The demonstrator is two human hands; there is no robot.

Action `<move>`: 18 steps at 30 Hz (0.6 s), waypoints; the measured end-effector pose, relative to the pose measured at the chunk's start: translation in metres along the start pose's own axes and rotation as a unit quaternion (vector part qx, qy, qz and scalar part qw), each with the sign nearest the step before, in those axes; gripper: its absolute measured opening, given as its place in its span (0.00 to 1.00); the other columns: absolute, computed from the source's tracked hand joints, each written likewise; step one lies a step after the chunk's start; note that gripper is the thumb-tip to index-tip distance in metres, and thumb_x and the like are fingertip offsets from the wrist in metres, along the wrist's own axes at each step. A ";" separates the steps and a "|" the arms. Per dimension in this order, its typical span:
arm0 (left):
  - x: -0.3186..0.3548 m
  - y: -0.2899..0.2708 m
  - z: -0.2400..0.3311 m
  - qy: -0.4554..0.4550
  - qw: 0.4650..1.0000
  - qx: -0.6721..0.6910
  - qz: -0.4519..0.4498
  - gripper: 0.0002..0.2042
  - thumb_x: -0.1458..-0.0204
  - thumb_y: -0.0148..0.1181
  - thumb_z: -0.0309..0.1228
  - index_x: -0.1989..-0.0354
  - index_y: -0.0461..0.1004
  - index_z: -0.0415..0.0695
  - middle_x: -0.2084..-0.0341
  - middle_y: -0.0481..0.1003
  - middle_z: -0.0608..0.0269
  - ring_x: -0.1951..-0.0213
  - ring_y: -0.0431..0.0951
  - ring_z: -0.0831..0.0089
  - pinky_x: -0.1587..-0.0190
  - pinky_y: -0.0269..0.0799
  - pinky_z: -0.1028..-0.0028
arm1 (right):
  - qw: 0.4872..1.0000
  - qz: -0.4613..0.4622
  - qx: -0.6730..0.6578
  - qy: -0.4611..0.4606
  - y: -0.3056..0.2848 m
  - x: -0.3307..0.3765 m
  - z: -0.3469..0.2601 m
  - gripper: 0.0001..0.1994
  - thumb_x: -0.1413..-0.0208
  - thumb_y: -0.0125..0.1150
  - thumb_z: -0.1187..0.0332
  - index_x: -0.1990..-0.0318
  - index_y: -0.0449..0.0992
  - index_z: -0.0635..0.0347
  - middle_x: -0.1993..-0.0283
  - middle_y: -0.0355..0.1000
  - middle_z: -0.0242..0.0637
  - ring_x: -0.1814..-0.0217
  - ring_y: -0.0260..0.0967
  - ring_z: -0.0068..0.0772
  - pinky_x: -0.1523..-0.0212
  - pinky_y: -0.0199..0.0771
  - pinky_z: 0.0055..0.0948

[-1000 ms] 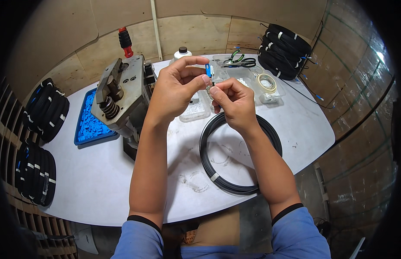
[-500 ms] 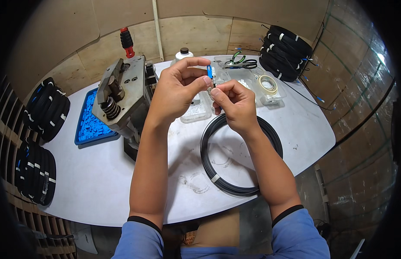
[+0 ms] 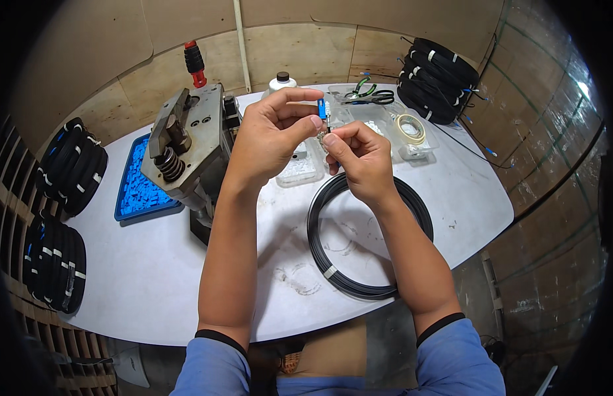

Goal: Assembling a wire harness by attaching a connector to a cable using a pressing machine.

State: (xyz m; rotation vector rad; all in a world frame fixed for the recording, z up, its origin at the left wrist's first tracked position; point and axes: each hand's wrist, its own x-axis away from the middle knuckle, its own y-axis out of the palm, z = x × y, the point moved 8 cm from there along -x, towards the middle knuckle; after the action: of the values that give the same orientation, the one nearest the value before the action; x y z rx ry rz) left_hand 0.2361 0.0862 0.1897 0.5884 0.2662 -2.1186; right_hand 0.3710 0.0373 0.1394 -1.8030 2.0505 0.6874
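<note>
Over the table's middle, my left hand (image 3: 263, 145) is closed, pinching a small blue connector housing (image 3: 322, 109) between thumb and index fingertip. Right beside the housing stands a small white connector tip (image 3: 327, 111), upright on the end of a thin dark cable. My right hand (image 3: 362, 158) is closed on that cable end just below the tip, thumb against fingers. Whether housing and tip touch is too small to tell. A black cable coil (image 3: 314, 241) with white ties lies on the table under my right forearm.
A metal press (image 3: 201, 132) stands left of my hands, beside a blue tray (image 3: 119, 218) of blue housings. Clear boxes (image 3: 300, 178), tape rolls (image 3: 411, 130), pliers (image 3: 362, 88), scissors (image 3: 379, 98) and a white bottle (image 3: 281, 82) sit behind. Cable coils (image 3: 432, 79) are stacked far right, others at left.
Almost nothing differs. Both hands keep the same grips, and the whole view has shifted very slightly.
</note>
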 end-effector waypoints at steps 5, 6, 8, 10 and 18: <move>0.000 0.000 -0.002 -0.004 1.000 0.011 0.002 0.15 0.46 0.63 0.21 0.49 0.76 0.37 0.61 0.81 0.53 0.59 0.80 0.75 0.52 0.78 0.73 | 1.000 0.000 -0.002 0.002 0.000 0.000 0.001 0.06 0.39 0.65 0.70 0.63 0.76 0.64 0.76 0.73 0.30 0.78 0.68 0.16 0.76 0.70 0.19; 0.000 -0.001 -0.002 -0.004 1.000 0.011 0.003 0.15 0.46 0.63 0.21 0.49 0.76 0.37 0.61 0.81 0.53 0.59 0.80 0.75 0.52 0.78 0.73 | 1.000 -0.001 0.001 0.005 0.001 0.001 0.001 0.06 0.39 0.65 0.70 0.63 0.76 0.64 0.76 0.73 0.30 0.78 0.68 0.16 0.76 0.70 0.19; 0.001 -0.003 -0.002 -0.004 1.000 -0.001 0.005 0.15 0.46 0.63 0.21 0.49 0.76 0.37 0.61 0.81 0.53 0.59 0.80 0.75 0.52 0.77 0.74 | 1.000 -0.002 0.004 0.009 0.003 0.001 0.002 0.06 0.39 0.65 0.70 0.63 0.76 0.64 0.76 0.73 0.30 0.78 0.68 0.16 0.76 0.70 0.19; 0.000 -0.002 -0.002 -0.001 1.000 0.001 0.001 0.15 0.46 0.64 0.21 0.49 0.76 0.37 0.61 0.81 0.54 0.59 0.80 0.75 0.53 0.77 0.74 | 1.000 -0.003 -0.002 0.007 0.002 0.000 0.001 0.07 0.39 0.65 0.70 0.63 0.76 0.63 0.76 0.73 0.30 0.78 0.68 0.16 0.76 0.70 0.19; 0.000 -0.001 -0.003 0.008 1.000 0.010 0.015 0.15 0.47 0.65 0.21 0.50 0.76 0.38 0.65 0.80 0.58 0.62 0.79 0.78 0.56 0.76 0.76 | 1.000 0.005 -0.012 0.003 0.001 0.000 0.000 0.07 0.39 0.65 0.69 0.63 0.76 0.63 0.76 0.73 0.31 0.78 0.68 0.16 0.76 0.70 0.19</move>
State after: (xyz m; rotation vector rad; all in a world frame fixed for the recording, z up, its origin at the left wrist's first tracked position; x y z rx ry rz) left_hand 0.2365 0.0879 0.1875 0.6181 0.2430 -2.0904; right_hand 0.3702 0.0369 0.1394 -1.8118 2.0648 0.7115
